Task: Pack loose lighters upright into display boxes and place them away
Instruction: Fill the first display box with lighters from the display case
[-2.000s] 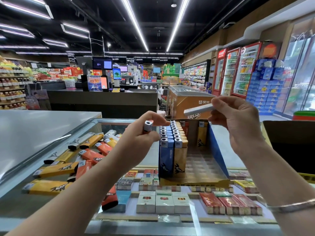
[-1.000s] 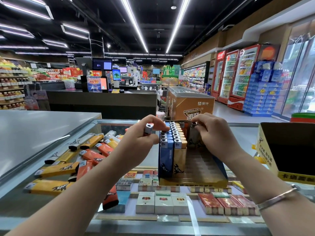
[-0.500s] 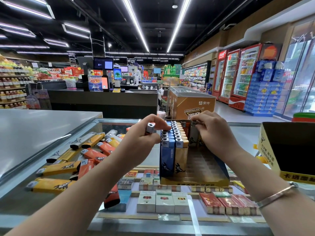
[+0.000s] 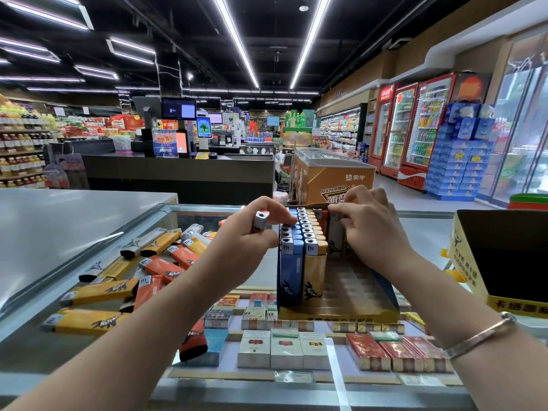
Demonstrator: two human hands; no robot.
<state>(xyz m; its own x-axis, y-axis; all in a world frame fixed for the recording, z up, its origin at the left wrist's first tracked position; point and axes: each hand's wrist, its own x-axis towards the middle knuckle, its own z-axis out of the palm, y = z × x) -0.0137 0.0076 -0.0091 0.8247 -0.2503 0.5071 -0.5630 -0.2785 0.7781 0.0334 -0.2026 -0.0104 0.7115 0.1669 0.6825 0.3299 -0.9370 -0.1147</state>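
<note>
supermarket, checkout counter (image 4: 178,170), drink fridges (image 4: 415,129), stocked shelves (image 4: 20,152)

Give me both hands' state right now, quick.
Left hand: holding an orange lighter.
Right hand: pinching a white lighter in the display box.

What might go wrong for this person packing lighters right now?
The display box is only partly filled, so the upright lighters have bare space beside them and might topple as the right hand pushes another in. The left hand holds a spare lighter by its fingers; it may slip onto the glass counter.
</note>
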